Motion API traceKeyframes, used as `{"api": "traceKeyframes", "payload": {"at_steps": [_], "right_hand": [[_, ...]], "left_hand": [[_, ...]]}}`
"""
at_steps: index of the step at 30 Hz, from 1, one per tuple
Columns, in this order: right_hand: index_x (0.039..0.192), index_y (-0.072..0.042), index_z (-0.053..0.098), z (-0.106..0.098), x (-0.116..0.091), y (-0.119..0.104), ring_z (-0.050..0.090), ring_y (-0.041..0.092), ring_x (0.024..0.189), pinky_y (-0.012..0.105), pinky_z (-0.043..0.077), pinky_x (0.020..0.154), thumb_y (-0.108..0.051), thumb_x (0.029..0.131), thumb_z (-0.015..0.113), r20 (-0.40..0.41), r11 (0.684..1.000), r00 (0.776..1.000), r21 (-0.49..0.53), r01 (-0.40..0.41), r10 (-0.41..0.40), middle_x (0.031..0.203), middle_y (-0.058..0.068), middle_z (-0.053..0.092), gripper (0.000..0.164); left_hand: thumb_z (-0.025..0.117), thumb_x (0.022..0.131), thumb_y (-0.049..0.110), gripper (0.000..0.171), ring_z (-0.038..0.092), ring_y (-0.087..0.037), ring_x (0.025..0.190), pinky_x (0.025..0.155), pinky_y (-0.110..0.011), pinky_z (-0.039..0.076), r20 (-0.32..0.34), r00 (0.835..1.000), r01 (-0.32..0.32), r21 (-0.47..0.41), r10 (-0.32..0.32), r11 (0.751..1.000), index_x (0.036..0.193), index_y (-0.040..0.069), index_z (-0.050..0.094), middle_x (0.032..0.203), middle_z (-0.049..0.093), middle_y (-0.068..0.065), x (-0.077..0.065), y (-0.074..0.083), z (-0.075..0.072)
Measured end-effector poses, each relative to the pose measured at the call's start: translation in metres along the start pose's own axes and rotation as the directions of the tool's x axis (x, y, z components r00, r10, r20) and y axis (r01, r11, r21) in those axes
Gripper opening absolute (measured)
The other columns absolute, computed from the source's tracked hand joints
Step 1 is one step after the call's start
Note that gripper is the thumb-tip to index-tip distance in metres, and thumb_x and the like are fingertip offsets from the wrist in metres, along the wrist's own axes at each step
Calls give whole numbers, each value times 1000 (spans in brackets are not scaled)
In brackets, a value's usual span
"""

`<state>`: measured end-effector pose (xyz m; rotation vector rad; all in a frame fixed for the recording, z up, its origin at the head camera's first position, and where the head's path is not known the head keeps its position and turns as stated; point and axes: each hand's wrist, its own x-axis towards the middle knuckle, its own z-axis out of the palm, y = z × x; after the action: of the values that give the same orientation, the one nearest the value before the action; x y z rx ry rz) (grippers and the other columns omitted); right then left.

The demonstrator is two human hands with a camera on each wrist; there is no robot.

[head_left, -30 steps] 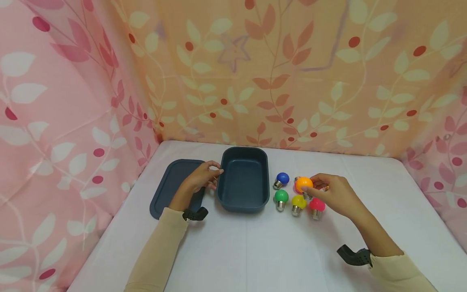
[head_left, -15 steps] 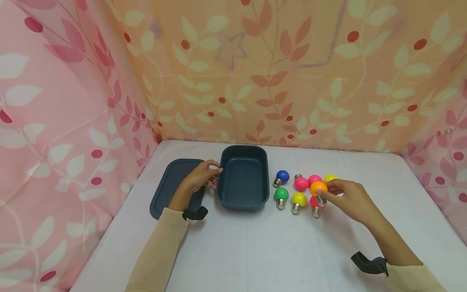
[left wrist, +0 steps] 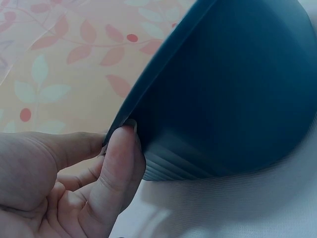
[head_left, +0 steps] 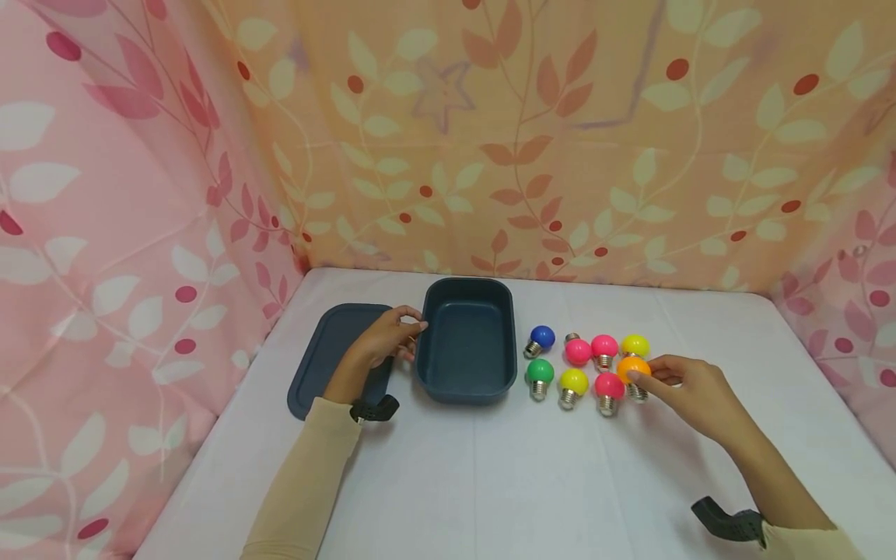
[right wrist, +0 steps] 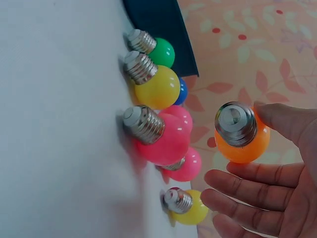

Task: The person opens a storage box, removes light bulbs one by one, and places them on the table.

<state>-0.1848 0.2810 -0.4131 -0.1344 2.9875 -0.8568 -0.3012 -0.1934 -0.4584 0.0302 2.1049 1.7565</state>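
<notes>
An orange light bulb (head_left: 633, 369) is pinched between the thumb and fingers of my right hand (head_left: 689, 393), its metal screw base toward the camera in the right wrist view (right wrist: 237, 124). It overlaps the end of the front row, beside a pink bulb (head_left: 609, 386). My left hand (head_left: 383, 341) pinches the left rim of a dark blue rectangular container (head_left: 470, 397), thumb and finger on either side of its wall in the left wrist view (left wrist: 124, 134). Nothing lies inside the container.
Right of the container lie a blue bulb (head_left: 542, 337), a green bulb (head_left: 540, 372), a yellow bulb (head_left: 574, 382), two more pink bulbs and another yellow bulb (head_left: 635, 344). The dark lid (head_left: 325, 365) lies left, partly under the left forearm. Patterned cloth (head_left: 448, 155) hangs behind the table.
My right hand has carried the orange bulb to the right and slightly toward me, uncovering the pink and yellow bulbs behind it. The left hand keeps its place on the container.
</notes>
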Motion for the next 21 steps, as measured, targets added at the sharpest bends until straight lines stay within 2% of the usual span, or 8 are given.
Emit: {"api": "traceKeyframes", "payload": {"at_steps": [7,11,15,21], "right_hand": [[113,-2,63,3,-5,10,60,23,84,38,54,66,-60,84,59,23,998,998,10,-60,60,91,6,67,65],[112,-1,63,5,-6,15,59,22,82,34,52,64,-61,84,58,23,997,997,0,-72,72,89,6,67,66],[112,0,63,7,-8,19,58,23,83,36,52,64,-62,83,57,28,996,995,-3,-92,92,90,7,67,68],[110,0,63,9,-8,26,58,25,83,32,48,61,-60,85,57,41,995,994,-1,-103,103,91,9,68,65]], "left_hand": [[62,92,25,37,58,-21,59,55,-35,56,9,1000,-6,2,6,1000,121,9,46,75,53,-11,1,0,0],[62,92,26,37,59,-21,59,55,-35,56,6,1000,-6,11,6,1000,121,10,46,75,53,-11,1,-1,0],[62,92,26,36,59,-21,58,55,-35,56,4,1000,-7,14,7,1000,120,10,47,75,52,-11,1,0,0],[62,92,25,35,58,-19,56,56,-38,56,3,1000,-2,6,2,1000,119,9,47,74,52,-10,1,0,0]]}}
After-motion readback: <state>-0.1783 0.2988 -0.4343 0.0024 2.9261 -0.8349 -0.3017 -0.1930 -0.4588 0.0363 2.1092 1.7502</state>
